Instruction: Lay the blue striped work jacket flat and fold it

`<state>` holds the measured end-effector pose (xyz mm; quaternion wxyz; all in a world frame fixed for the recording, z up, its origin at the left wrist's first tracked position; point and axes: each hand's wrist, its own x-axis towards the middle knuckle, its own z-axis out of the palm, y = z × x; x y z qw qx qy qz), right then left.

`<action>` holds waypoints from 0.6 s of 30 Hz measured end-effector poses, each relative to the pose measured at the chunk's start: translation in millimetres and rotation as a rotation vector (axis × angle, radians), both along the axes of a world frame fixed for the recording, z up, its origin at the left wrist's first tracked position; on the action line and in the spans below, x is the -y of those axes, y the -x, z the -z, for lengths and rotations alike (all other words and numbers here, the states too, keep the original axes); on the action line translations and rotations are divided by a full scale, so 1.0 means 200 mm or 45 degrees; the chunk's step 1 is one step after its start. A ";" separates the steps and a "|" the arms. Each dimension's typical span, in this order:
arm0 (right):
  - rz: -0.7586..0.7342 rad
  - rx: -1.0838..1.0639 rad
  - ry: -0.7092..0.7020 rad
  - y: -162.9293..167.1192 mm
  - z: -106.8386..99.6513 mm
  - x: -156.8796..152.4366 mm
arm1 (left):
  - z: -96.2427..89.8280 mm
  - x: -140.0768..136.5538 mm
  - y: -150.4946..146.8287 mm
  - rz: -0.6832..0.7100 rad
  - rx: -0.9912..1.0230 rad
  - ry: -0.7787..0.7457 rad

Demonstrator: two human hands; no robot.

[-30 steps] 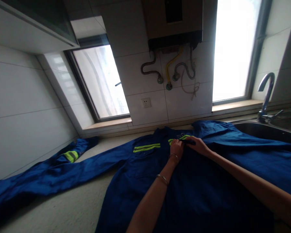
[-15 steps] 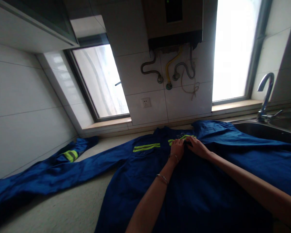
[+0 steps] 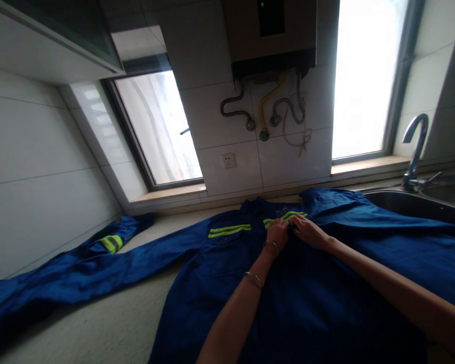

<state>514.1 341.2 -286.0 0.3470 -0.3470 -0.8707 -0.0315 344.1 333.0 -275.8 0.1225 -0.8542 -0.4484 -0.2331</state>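
Cloth jacket [image 3: 212, 270] | creased, blue, yellow-striped | left grip [image 3: 277, 232], right grip [image 3: 308, 230]: both pinching it

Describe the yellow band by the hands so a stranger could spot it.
Below the heater, a blue jacket lies on the counter. Across its chest, find the yellow band nearer the tap, at the left hand and right hand. Unlike the other band, it's partly covered by them, with a small pale mark above.

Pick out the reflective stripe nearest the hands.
The chest stripe nearer the faucet, partly hidden by left hand and right hand; the other chest stripe and far-left stripe are uncovered.
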 end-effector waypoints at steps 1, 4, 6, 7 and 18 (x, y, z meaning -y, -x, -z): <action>-0.001 0.007 -0.001 0.00 0.01 0.00 | 0.00 0.00 0.00 0.010 -0.008 0.000; 0.034 -0.011 -0.014 0.01 0.04 0.00 | 0.01 0.01 -0.01 -0.009 -0.036 0.026; 0.052 -0.015 -0.014 0.02 0.06 0.00 | 0.00 0.03 -0.01 -0.030 -0.028 0.025; 0.055 -0.009 -0.008 0.02 0.06 0.01 | 0.00 0.05 -0.01 -0.027 -0.016 0.018; 0.030 -0.034 -0.124 0.18 -0.10 0.18 | -0.19 0.01 0.84 -0.174 0.122 0.284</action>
